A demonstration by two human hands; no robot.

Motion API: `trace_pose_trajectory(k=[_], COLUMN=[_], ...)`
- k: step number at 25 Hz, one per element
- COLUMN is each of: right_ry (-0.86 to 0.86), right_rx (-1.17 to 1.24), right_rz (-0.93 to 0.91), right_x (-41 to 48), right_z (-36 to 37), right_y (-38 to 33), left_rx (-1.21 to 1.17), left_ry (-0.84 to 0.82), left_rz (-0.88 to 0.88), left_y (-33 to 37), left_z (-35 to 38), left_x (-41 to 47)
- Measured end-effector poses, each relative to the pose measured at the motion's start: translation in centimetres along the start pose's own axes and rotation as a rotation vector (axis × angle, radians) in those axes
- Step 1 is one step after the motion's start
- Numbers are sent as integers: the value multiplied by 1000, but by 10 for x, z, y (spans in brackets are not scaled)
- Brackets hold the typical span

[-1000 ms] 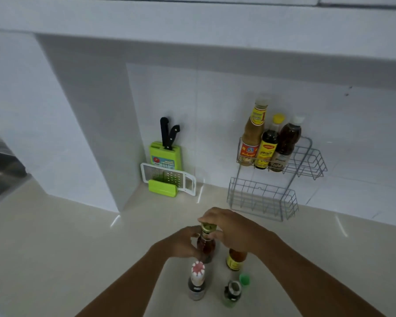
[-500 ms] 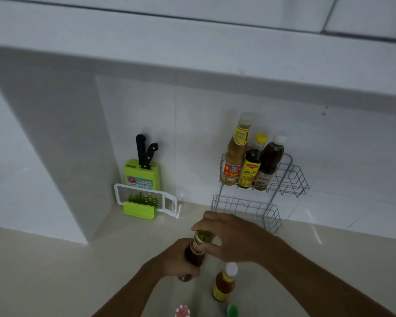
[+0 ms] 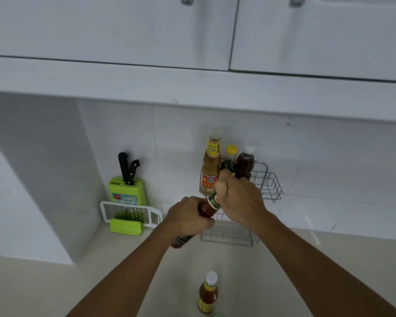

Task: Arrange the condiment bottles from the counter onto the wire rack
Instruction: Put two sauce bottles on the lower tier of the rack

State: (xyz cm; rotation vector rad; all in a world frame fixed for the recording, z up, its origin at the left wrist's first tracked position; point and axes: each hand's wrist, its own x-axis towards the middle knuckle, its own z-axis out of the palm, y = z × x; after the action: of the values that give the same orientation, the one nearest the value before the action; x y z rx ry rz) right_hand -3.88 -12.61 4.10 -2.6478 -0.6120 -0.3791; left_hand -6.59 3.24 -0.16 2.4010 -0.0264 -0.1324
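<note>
- A green knife block (image 3: 126, 190) stands on the counter against the white tiled back wall (image 3: 176, 138), left of centre.
- Two black knife handles (image 3: 128, 168) project upward from the block's top, side by side.
- A white flat grater (image 3: 130, 213) lies across the front of the block, set in a green holder (image 3: 126, 227).
- White upper cabinet doors (image 3: 114, 28) span the top of the view; two metal handles show at the upper edge.

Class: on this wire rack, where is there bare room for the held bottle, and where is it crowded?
Free: the top basket's right end, beside the white-capped bottle, and the lower basket. Crowded: the top basket's left, with three bottles. Both hands grip the held bottle.
</note>
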Motion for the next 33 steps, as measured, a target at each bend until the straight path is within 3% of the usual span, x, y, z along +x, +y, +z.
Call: trace_pose_trajectory(k=[3,5,8,10,11,15,20,22,25,26,28,33], right_ry=[-45,-101,-194,-117,-72,95,98,86,-102,-181,-223,-51], right_rx=[134,255,296,133,60,-10,24,191,1033,1164,1089,805], right_rz=[299,297,30,-153,-182,-35,126,145,354,350,248,131], right_x=[-15,-22,-33,-33,-32,-30,-34,-31,-41,-45,-55,-47], right_z=[7,3,-18,-26,-27,-18,-6,-4,6,13,26,54], right_y=[11,19,24,21,17,10,14,19,26,30,36,55], left_rx=[514,549,190,-91,-156,-87,332,405,244,167,78,-200], left_ry=[360,372,-7,-269,-307,-102,279,363,270,224,159,15], left_rz=[7,38,46,65,59,8,8,40,50,55,124,215], left_y=[22,25,18,18,19,25,35,34,28,25,20,-29], left_z=[21,28,12,6,6,14,27,30,22,23,28,38], left_x=[-11,-17,-19,-20,-21,-22,-32,-29,-20,-16,-9,16])
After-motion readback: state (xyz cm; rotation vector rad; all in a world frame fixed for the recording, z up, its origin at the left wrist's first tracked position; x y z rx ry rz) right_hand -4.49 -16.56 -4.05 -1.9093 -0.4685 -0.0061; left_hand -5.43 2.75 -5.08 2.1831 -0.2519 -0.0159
